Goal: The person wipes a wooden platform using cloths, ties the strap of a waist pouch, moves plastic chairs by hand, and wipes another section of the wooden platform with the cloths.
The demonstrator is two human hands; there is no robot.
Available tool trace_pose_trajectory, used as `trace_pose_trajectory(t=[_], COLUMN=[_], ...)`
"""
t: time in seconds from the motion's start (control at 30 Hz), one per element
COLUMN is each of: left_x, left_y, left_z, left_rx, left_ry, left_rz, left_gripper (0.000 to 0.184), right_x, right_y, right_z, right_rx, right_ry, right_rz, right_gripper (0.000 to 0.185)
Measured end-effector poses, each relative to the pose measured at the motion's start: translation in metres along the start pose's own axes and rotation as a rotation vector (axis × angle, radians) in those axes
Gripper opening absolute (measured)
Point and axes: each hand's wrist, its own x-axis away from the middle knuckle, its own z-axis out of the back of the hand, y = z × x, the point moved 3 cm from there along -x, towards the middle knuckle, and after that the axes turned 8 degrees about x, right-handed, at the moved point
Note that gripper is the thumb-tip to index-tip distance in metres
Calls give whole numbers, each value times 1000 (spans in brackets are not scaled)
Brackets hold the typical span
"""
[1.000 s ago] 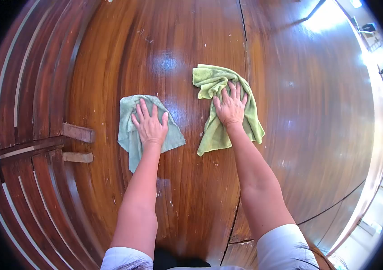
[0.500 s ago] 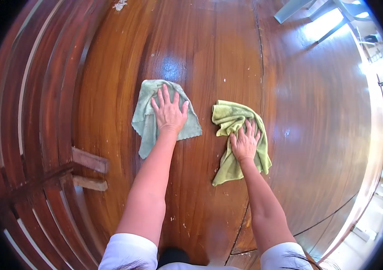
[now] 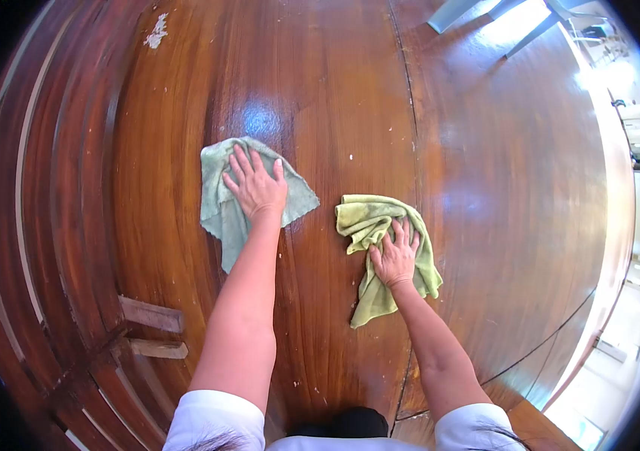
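Note:
My left hand lies flat with its fingers spread on a pale blue-green cloth, pressing it to the brown wooden surface. Lower and to the right, my right hand rests with fingers apart on a yellow-green cloth, which is bunched into folds at its upper left. Both palms face down, and neither hand is closed round its cloth. A strip of bare wood separates the two cloths.
Dark slatted wood runs down the left side, with two short wooden pieces jutting from it. A whitish patch marks the wood at the upper left. Pale blue furniture legs stand at the upper right.
Against the wood, the yellow-green cloth and my right hand have come nearer to me. The whitish patch and pale blue legs have entered the view as the camera shifted. Both hands remain on their cloths.

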Motion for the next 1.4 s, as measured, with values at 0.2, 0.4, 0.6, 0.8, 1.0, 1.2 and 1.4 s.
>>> trace_pose_trajectory(t=[0.2,0.4,0.6,0.8,1.0,1.2,1.4], left_x=[-1,5,3,4,6,3,-4], left_y=[0,6,2,3,0,-3,-18], left_z=[18,30,27,33,21,6,-22], left_rx=[55,80,109,147,108,-32,-109], left_ry=[17,57,84,109,118,196,289], left_rz=[-7,-36,-29,-55,-85,-100,-152], left_gripper=[61,61,62,63,61,62,63], right_x=[0,-91,-305,-437,-390,-141,162], right_y=[-2,2,10,37,46,1,-12], right_z=[2,31,90,136,104,44,-29], right_rx=[-4,63,175,58,102,-4,-97], right_ry=[-18,69,260,403,485,501,180], right_rz=[0,-25,-75,-146,-158,-394,-675], right_gripper=[47,48,56,61,57,56,63])
